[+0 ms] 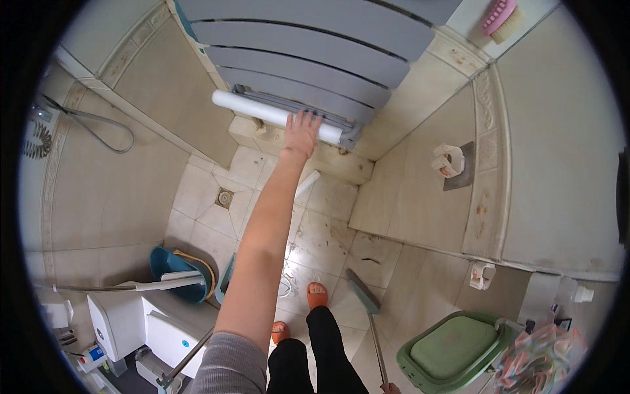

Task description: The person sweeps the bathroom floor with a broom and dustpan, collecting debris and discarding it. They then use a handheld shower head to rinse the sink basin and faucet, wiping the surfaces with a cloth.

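Note:
My left hand (301,133) reaches far forward over a white tube (251,106) at the foot of a grey slatted radiator (315,49). Its fingers are spread and lie against the tube; the thumb is hidden. The tube runs along the radiator's lowest pipes. Low at the picture's bottom edge, my right hand (390,388) is closed around the metal handle of a broom (363,291), whose head rests on the floor. A shorter white tube (307,183) lies on the floor tiles, partly behind my left forearm.
A floor drain (224,198) sits left of my arm. Dark debris (322,241) dots the tiles. A teal bucket (160,266), a partly hidden dustpan (224,283) and a white toilet (170,335) stand left. Green basins (453,347) stand right. A pink brush (501,19) lies top right.

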Tool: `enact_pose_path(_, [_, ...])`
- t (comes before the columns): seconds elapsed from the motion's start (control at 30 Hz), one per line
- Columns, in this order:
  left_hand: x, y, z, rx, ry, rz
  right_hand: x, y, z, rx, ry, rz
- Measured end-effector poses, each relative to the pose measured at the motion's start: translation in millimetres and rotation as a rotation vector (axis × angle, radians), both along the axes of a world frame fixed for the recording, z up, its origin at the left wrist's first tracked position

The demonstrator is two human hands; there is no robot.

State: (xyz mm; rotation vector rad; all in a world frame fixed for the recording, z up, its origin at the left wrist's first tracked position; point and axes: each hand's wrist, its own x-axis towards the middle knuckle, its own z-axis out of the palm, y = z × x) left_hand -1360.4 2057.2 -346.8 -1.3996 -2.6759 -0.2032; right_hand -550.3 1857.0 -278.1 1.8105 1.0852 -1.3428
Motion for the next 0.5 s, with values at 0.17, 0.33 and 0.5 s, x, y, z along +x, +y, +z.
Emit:
enact_pose_path(0.17, [-19.7,10.0,-6.1,0.212,-0.045,-0.15,18.6,4.8,-19.3,0.025,0.017,0.022])
enact_pose_path(0.33, [-11.6,-11.4,-8.1,0.263,-0.012,-0.195,33.2,7.6,-31.3,0.034,0.034,0.061])
enact_pose_path(0.5, [35.9,-93.7,-51.5,0.292,-0.041,-0.215,49.1,0.6,-39.6,0.044,0.062,0.115])
